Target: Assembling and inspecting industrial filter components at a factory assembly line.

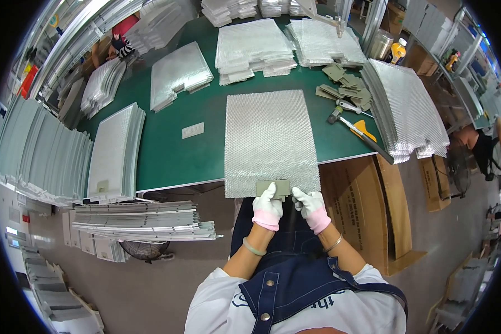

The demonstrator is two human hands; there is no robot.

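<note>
A silvery mesh-textured sheet (271,139) lies on the green table, its near end jutting past the front edge. At that end, my left hand (268,209), in a white glove with a pink cuff, is closed on a small flat olive-grey piece (282,187), thumb on top. The piece overlaps the sheet's near edge. My right hand (310,207), gloved alike, is closed at the same edge just right of the piece, thumb and fingers pinching the sheet. The fingers beneath are hidden on both hands.
Loose olive-grey pieces (348,86) lie to the right, beside a hammer (362,133), a screwdriver (353,107) and a yellow tool (364,131). Stacks of silvery sheets (254,47) line the back and right (406,106). White panels (114,147) stand left. A cardboard box (353,209) sits below.
</note>
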